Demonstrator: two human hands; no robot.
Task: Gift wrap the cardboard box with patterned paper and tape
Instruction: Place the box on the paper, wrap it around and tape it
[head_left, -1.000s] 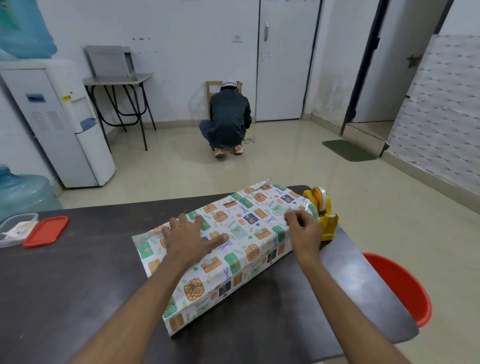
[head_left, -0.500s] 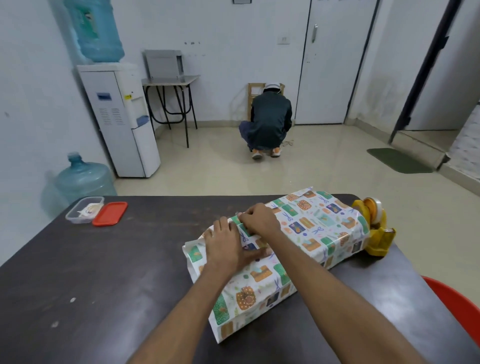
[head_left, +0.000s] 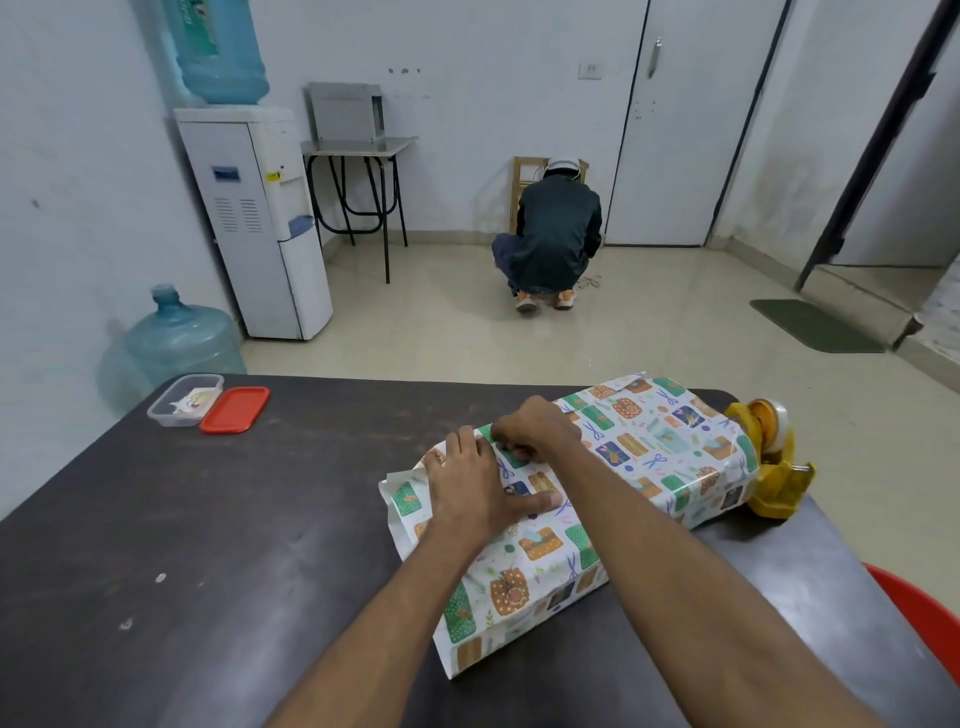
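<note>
The wrapped box (head_left: 597, 499) lies across the right of our dark table (head_left: 208, 545), its far end touching the yellow tape dispenser (head_left: 774, 462), kept close for the next strip. Our left hand (head_left: 478, 493) lies flat and open, pinning the patterned paper; the right hand (head_left: 535, 428) curls its fingertips onto the seam, likely pressing tape, though none is visible. A water dispenser (head_left: 254, 218) stands by the wall; a clear container (head_left: 184, 400) and its red lid (head_left: 236, 409) sit at the table's far left

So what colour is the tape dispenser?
Yellow: the tape dispenser shows clearly in the head view, beside the wrapped box.
</note>
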